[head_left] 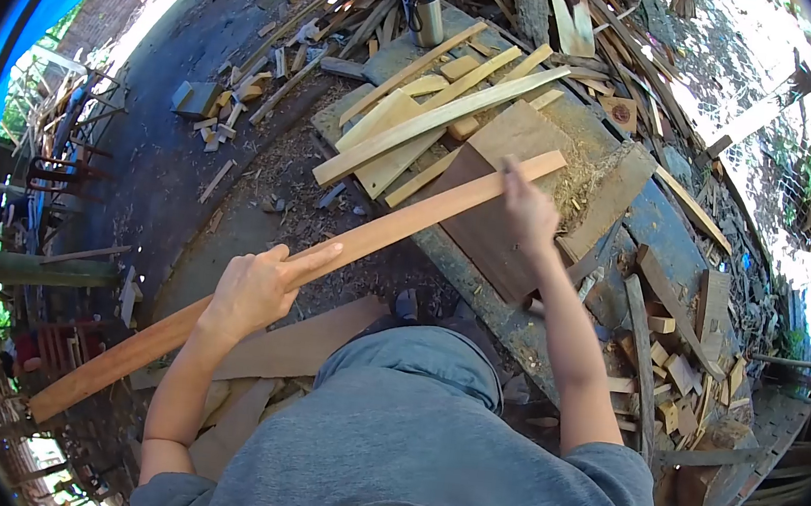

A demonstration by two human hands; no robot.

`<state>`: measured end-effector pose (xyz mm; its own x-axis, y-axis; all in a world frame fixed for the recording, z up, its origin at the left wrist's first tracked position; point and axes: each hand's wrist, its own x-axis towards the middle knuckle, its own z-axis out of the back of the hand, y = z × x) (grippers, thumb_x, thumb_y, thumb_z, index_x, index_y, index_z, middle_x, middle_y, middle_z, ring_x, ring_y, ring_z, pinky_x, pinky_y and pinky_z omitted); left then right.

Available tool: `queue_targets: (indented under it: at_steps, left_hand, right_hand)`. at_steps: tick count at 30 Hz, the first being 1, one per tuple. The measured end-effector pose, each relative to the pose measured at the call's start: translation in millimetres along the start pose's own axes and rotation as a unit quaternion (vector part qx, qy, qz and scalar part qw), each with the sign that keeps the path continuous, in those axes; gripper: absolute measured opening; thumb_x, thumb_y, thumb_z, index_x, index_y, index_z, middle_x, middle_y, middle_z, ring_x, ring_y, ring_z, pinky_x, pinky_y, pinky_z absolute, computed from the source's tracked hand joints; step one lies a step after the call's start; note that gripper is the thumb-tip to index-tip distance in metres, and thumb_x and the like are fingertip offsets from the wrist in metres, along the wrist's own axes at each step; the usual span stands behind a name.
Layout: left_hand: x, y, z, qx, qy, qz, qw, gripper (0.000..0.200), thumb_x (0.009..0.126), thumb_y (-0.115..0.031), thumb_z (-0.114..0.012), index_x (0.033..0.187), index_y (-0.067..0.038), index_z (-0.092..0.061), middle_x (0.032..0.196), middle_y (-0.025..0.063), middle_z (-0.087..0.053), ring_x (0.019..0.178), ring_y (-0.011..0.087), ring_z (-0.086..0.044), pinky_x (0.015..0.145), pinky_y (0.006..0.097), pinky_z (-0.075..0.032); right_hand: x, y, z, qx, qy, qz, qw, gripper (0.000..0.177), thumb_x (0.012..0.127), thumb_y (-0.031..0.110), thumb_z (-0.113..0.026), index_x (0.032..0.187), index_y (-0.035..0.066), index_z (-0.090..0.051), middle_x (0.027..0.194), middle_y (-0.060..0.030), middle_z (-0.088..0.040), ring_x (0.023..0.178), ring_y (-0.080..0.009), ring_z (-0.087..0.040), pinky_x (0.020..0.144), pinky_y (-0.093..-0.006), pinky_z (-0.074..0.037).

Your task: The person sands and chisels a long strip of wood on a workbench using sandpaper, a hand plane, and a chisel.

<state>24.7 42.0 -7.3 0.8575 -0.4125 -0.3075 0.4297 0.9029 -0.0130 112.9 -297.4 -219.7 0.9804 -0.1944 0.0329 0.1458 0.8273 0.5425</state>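
Observation:
A long reddish-brown wooden plank [414, 222] slants across the view, from low at the left up to the workbench. My left hand [253, 288] is closed around its middle part, index finger stretched along the wood. Near the plank's upper right end, my right hand [531, 207] grips it, with the thumb lying on its top face. Beneath that end are a broad brown board [488, 224] and a heap of wood shavings [582, 188]. Several pale wooden strips [439, 118] lie on the bench just beyond the plank.
A steel tumbler [422, 8] stands at the bench's far edge. Small wood offcuts [674, 375] are piled on the right, and more scrap blocks [234, 102] lie on the ground at left. Long scrap sticks [353, 1] are heaped behind the bench [660, 225].

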Motion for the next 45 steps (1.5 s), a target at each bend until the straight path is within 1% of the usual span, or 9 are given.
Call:
queue_targets:
  at_steps: [5, 10, 11, 18, 24, 30, 37, 41, 45]
  left_hand:
    - [0.9, 0.6, 4.8, -0.004, -0.004, 0.005, 1.0, 0.075, 0.08, -0.006, -0.065, 0.14, -0.046, -0.045, 0.07, 0.0094, -0.053, 0.058, 0.0279, -0.061, 0.057, 0.0388, -0.053]
    - [1.7, 3.4, 9.0, 0.002, 0.007, 0.009, 1.0, 0.075, 0.081, -0.006, -0.065, 0.14, -0.046, -0.045, 0.069, 0.0088, -0.052, 0.057, 0.0267, -0.061, 0.056, 0.0384, -0.053]
    - [1.0, 2.9, 8.4, -0.001, 0.013, 0.012, 1.0, 0.075, 0.08, -0.006, -0.066, 0.141, -0.046, -0.045, 0.069, 0.0086, -0.052, 0.057, 0.0266, -0.061, 0.056, 0.0382, -0.053]
    - [1.0, 1.1, 12.6, -0.01, 0.003, 0.009, 1.0, 0.079, 0.079, -0.005, -0.066, 0.142, -0.047, -0.042, 0.068, 0.0078, -0.052, 0.054, 0.0265, -0.059, 0.055, 0.0381, -0.053]
    - [-0.6, -2.8, 11.0, -0.007, -0.005, 0.017, 1.0, 0.076, 0.078, -0.002, -0.065, 0.14, -0.042, -0.049, 0.065, 0.0079, -0.047, 0.051, 0.0259, -0.053, 0.052, 0.038, -0.048]
    - [-1.0, -3.4, 11.3, 0.006, -0.005, 0.028, 1.0, 0.076, 0.079, -0.005, -0.066, 0.14, -0.047, -0.046, 0.065, 0.007, -0.049, 0.051, 0.0243, -0.057, 0.051, 0.0367, -0.051]
    - [-1.5, -4.6, 14.6, 0.007, -0.006, 0.021, 1.0, 0.077, 0.079, -0.005, -0.066, 0.14, -0.047, -0.046, 0.065, 0.0074, -0.049, 0.051, 0.0247, -0.057, 0.052, 0.0367, -0.051]
    - [-2.1, -3.4, 7.8, 0.013, -0.01, 0.024, 1.0, 0.076, 0.08, -0.005, -0.065, 0.14, -0.047, -0.046, 0.066, 0.0076, -0.049, 0.052, 0.0254, -0.058, 0.052, 0.0366, -0.051]
    - [0.7, -0.6, 8.2, 0.001, -0.005, 0.029, 1.0, 0.076, 0.08, -0.004, -0.064, 0.14, -0.046, -0.046, 0.067, 0.0079, -0.05, 0.054, 0.0263, -0.059, 0.054, 0.0374, -0.051]
  right_hand:
    - [33.7, -33.7, -17.8, -0.02, -0.012, -0.089, 0.996, 0.04, 0.099, 0.045, -0.041, 0.137, 0.036, -0.049, 0.08, -0.02, -0.069, 0.076, -0.0409, -0.068, 0.066, -0.0514, -0.055]
    - [-17.0, 19.2, -5.3, 0.02, 0.005, 0.052, 0.998, 0.037, 0.099, 0.044, -0.041, 0.134, 0.039, -0.052, 0.08, -0.0191, -0.069, 0.075, -0.0404, -0.068, 0.065, -0.0502, -0.055]
    - [-6.3, 14.6, 3.8, -0.014, 0.058, 0.021, 0.998, 0.038, 0.099, 0.046, -0.039, 0.134, 0.04, -0.051, 0.085, -0.0187, -0.07, 0.076, -0.0401, -0.068, 0.068, -0.0506, -0.054]
    - [67.2, -76.7, -25.7, -0.053, -0.047, -0.14, 0.988, 0.041, 0.099, 0.049, -0.037, 0.135, 0.037, -0.052, 0.087, -0.0209, -0.07, 0.082, -0.0398, -0.069, 0.072, -0.0498, -0.054]
    - [6.3, 0.3, 4.1, -0.041, 0.067, 0.006, 0.997, 0.039, 0.099, 0.047, -0.042, 0.135, 0.037, -0.052, 0.085, -0.0194, -0.07, 0.077, -0.04, -0.069, 0.066, -0.0465, -0.055]
    - [59.8, -81.6, -10.0, -0.082, -0.005, -0.13, 0.988, 0.042, 0.1, 0.047, -0.036, 0.14, 0.037, -0.047, 0.089, -0.0217, -0.07, 0.081, -0.0399, -0.069, 0.072, -0.0504, -0.053]
    - [17.9, -47.0, 0.4, -0.067, 0.007, -0.012, 0.998, 0.04, 0.1, 0.041, -0.04, 0.138, 0.032, -0.049, 0.075, -0.0201, -0.069, 0.071, -0.0429, -0.067, 0.067, -0.0533, -0.053]
    - [53.6, -89.3, -20.3, -0.092, -0.041, -0.124, 0.987, 0.039, 0.101, 0.043, -0.039, 0.137, 0.032, -0.049, 0.077, -0.0206, -0.069, 0.071, -0.0432, -0.067, 0.063, -0.0533, -0.053]
    - [13.0, -52.5, -11.5, -0.05, -0.025, -0.057, 0.997, 0.041, 0.101, 0.044, -0.037, 0.138, 0.033, -0.048, 0.074, -0.0198, -0.069, 0.069, -0.0423, -0.068, 0.062, -0.0531, -0.053]
